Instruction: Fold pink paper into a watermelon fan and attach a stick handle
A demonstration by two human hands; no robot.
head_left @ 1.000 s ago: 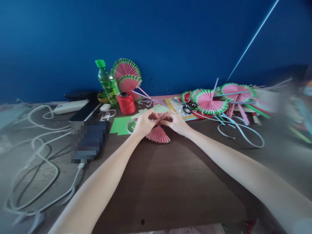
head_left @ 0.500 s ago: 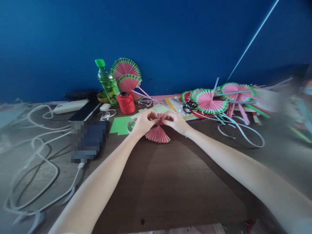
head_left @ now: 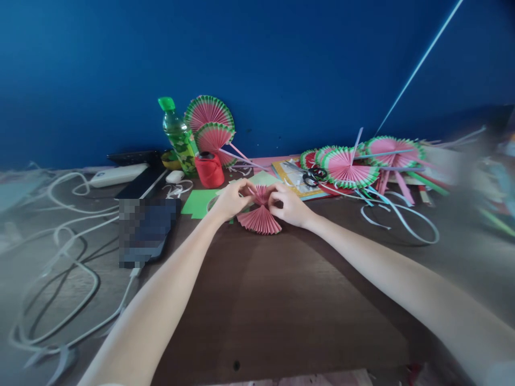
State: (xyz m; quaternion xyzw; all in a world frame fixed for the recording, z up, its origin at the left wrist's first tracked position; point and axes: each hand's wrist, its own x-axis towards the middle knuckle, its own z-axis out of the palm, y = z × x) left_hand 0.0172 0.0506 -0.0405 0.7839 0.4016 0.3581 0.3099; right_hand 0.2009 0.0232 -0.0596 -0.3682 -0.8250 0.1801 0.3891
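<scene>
Between my hands is a pink pleated paper fan (head_left: 260,221) with a green edge, pinched narrow at its middle and spread out toward me and away from me. My left hand (head_left: 234,200) grips the far half's left side between thumb and fingers. On the opposite side, my right hand (head_left: 290,205) holds the same paper near its middle with bent fingers. The fingertips partly cover the far pleats. Green paper sheets (head_left: 195,203) lie under and beside my left hand, along with a roll of tape (head_left: 211,201) mostly hidden by it.
Finished pink-and-green fans (head_left: 349,167) lie at the right with paper strips, and black-handled scissors (head_left: 314,176) sit nearby. A green-capped bottle (head_left: 175,131), a red thread spool (head_left: 210,170) and more fans (head_left: 209,113) stand by the blue wall. A phone (head_left: 151,230) and white cables (head_left: 92,279) occupy the left.
My hands have moved apart slightly, the left one outward to the left. The far pleats of the paper fan now show wider between my fingers.
</scene>
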